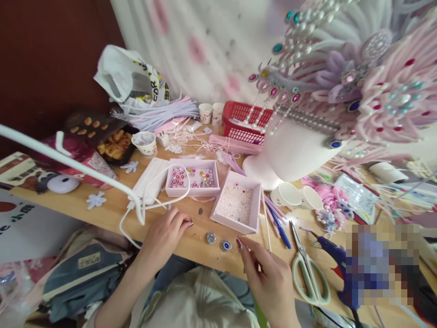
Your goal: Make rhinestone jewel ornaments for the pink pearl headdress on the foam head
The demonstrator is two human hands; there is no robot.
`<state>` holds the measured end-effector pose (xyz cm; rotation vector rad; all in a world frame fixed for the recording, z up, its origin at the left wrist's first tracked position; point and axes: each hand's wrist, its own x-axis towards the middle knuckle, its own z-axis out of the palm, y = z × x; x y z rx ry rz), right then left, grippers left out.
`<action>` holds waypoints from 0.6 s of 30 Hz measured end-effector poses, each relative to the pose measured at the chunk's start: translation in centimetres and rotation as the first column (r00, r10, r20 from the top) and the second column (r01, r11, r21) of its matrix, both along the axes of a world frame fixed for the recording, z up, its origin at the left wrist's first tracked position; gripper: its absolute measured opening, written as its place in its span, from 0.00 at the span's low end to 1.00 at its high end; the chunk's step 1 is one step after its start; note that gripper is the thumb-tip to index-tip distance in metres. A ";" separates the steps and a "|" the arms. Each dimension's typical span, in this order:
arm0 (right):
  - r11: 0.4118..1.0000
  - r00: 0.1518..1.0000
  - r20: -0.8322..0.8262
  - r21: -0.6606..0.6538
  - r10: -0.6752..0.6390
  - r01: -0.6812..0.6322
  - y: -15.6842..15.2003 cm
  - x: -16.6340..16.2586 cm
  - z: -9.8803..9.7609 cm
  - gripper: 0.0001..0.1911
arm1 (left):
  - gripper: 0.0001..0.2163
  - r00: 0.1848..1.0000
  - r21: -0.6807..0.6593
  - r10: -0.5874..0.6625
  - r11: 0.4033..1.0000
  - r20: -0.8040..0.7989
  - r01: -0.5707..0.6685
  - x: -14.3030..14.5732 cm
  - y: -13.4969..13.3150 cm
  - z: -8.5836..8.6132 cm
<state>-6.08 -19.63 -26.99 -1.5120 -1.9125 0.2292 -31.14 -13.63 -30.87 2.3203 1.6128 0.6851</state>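
Note:
Near the table's front edge lie two small ornaments: a silver rhinestone one (210,238) and one with a blue gem (226,246) in a silvery rim. My left hand (167,232) rests on the wood left of them, fingers loosely bent, with nothing visible in it. On the other side, my right hand (268,278) is just right of the blue-gem ornament, thumb and forefinger pinched together. Whether something tiny sits between those fingertips cannot be made out. Beyond the hands stand a lilac box of small pearl beads (221,217) and a lilac box of coloured gems (193,192).
Scissors (303,269), a blue pen (282,230) and a blue glue gun (337,264) lie at the right. A white head form (290,150) bears a large beaded headdress. Paper cups (287,195), a red basket (235,125) and a white lamp arm (85,168) stand around.

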 end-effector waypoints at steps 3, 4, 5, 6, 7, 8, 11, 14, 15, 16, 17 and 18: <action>1.000 0.999 -0.026 0.009 -0.020 0.020 0.1 0.5 -0.1 0.08 | 0.10 0.984 -0.082 0.047 0.996 0.174 -0.033 0.1 0.3 1.1; 0.999 0.999 -0.030 0.017 -0.033 0.034 0.1 0.7 -0.2 0.08 | 0.08 0.973 -0.101 0.062 0.994 0.223 -0.041 0.1 0.5 1.7; 0.999 0.998 -0.033 0.026 -0.044 0.045 0.1 1.0 -0.2 0.08 | 0.07 0.963 -0.106 0.072 0.993 0.259 -0.046 0.2 0.8 2.3; 0.998 0.998 -0.033 0.039 -0.053 0.054 0.1 1.3 -0.2 0.08 | 0.06 0.958 -0.095 0.074 0.994 0.279 -0.049 0.3 1.3 3.0; 0.997 0.998 -0.029 0.051 -0.058 0.060 0.1 1.7 -0.3 0.08 | 0.05 0.957 -0.070 0.068 0.996 0.282 -0.050 0.5 2.0 3.6; 0.996 0.998 -0.024 0.062 -0.059 0.061 0.1 2.1 -0.3 0.08 | 0.05 0.963 -0.035 0.062 0.998 0.263 -0.055 0.7 2.8 4.2; 0.997 0.999 -0.015 0.077 -0.032 0.033 0.1 3.1 -0.4 0.07 | 0.04 0.988 0.096 0.130 0.986 0.080 -0.138 1.3 5.7 5.5; 0.998 0.997 -0.074 0.053 -0.027 0.031 -0.4 3.9 -0.4 0.05 | 0.07 0.976 0.145 0.197 0.972 -0.089 -0.184 1.6 8.4 6.0; 0.998 0.993 -0.108 0.036 -0.040 0.044 -0.6 4.1 -0.5 0.05 | 0.08 0.975 0.138 0.188 0.975 -0.117 -0.172 1.6 9.1 6.0; 0.998 0.988 -0.144 0.012 -0.057 0.060 -0.8 4.2 -0.5 0.07 | 0.09 0.976 0.124 0.169 0.981 -0.136 -0.152 1.5 9.7 5.9; 0.997 0.980 -0.185 -0.020 -0.079 0.077 -0.9 4.4 -0.6 0.09 | 0.10 0.976 0.110 0.151 0.985 -0.155 -0.135 1.4 10.1 5.8; 0.993 0.966 -0.232 -0.061 -0.112 0.101 -1.0 4.5 -0.7 0.10 | 0.10 0.976 0.097 0.136 0.988 -0.169 -0.121 1.2 10.4 5.7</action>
